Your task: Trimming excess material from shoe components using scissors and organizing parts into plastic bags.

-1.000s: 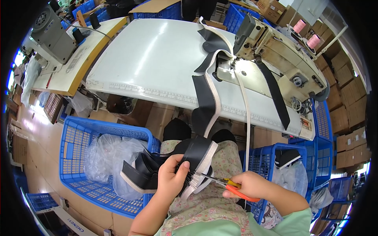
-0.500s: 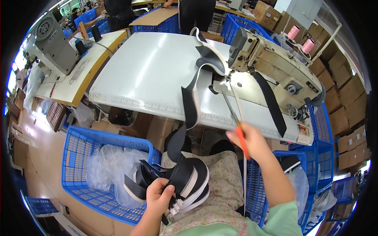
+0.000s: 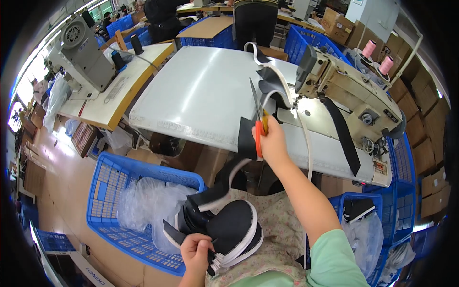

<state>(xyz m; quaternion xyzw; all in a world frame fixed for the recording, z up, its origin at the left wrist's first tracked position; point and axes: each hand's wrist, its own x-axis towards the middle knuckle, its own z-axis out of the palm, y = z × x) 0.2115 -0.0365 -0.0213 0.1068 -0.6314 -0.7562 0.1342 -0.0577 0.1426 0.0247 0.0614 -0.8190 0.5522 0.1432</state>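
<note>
the right hand [image 3: 273, 139] grips one pair of orange-handled scissors [image 3: 257, 117] raised above the one white table [image 3: 201, 95], the left hand [image 3: 195, 251] clenching one stack of black white-edged pieces [image 3: 229, 232].

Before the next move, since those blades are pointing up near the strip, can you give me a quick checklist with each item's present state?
1. Right hand grips the orange-handled scissors firmly: ok.
2. Scissor blades clear of the sewing machine: ok, they stand left of it.
3. Left hand holds the stack of black pieces on the lap: ok.
4. Black and white strip hangs free from table to lap: ok.
5. Blades open or shut: cannot tell.
6. Blue crate within left reach: ok.
</note>
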